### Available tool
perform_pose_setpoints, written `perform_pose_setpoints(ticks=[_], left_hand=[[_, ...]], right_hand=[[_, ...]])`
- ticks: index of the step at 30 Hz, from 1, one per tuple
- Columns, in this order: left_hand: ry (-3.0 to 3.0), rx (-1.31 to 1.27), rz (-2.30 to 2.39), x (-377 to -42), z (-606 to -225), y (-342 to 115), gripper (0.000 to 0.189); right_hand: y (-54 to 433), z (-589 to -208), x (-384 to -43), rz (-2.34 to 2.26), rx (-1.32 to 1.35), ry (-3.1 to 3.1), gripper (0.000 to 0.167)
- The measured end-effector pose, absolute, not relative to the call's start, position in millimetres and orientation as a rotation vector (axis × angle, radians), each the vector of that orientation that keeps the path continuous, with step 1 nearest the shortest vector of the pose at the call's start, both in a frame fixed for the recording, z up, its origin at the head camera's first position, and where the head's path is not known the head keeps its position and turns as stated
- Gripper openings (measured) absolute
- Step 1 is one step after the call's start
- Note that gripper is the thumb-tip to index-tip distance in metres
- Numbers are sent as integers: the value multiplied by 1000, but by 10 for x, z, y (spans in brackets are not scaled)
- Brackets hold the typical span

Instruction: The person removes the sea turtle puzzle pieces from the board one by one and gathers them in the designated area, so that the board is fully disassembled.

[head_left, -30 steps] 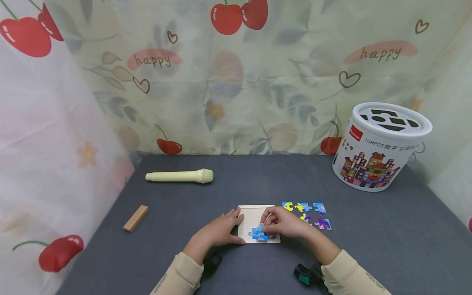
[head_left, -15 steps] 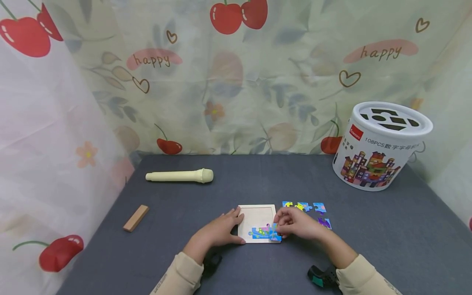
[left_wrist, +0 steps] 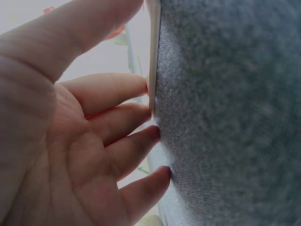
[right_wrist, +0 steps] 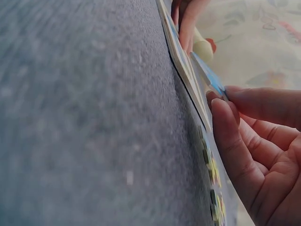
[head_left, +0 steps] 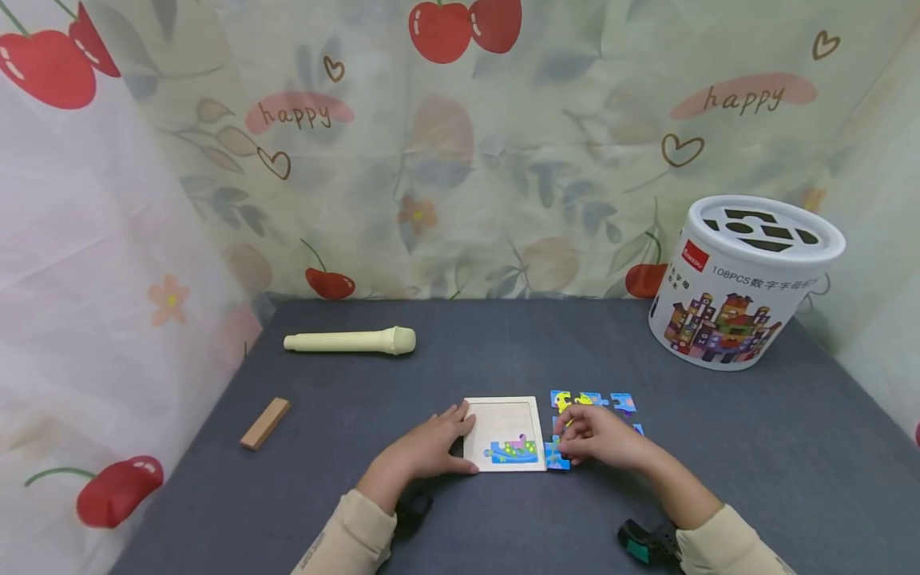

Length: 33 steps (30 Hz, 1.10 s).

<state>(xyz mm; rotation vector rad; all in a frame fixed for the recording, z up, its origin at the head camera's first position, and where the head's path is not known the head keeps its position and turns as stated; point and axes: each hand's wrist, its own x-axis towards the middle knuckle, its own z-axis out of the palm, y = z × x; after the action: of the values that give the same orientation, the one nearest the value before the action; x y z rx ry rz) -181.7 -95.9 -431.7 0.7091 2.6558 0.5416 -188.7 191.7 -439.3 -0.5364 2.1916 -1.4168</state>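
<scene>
A pale wooden puzzle tray (head_left: 501, 422) lies flat on the dark table, with a few joined blue, green and pink pieces (head_left: 512, 451) along its lower right inside. My left hand (head_left: 430, 449) rests against the tray's left edge, thumb at the lower corner; in the left wrist view the fingertips of the left hand (left_wrist: 94, 136) touch the tray's rim. My right hand (head_left: 596, 435) pinches a blue puzzle piece (head_left: 555, 457) between thumb and fingers, just right of the tray. That puzzle piece (right_wrist: 209, 75) appears tilted and raised in the right wrist view.
Several loose puzzle pieces (head_left: 622, 402) lie right of the tray, partly hidden by my right hand. A cream toy microphone (head_left: 350, 342) and a wooden block (head_left: 265, 424) sit to the left. A white bucket (head_left: 740, 283) stands at the back right.
My right hand has moved right with the blue piece, from above the joined pieces to beyond the tray's right edge. The left hand has stayed in place.
</scene>
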Motion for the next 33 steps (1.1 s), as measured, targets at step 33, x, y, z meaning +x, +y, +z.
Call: perform_pose_setpoints(ticks=[33], left_hand=[[2653,674,549,-1832,-4351,-961,78]], right_hand=[[1997,-4453,-1850,-1328,-487,2387,20]])
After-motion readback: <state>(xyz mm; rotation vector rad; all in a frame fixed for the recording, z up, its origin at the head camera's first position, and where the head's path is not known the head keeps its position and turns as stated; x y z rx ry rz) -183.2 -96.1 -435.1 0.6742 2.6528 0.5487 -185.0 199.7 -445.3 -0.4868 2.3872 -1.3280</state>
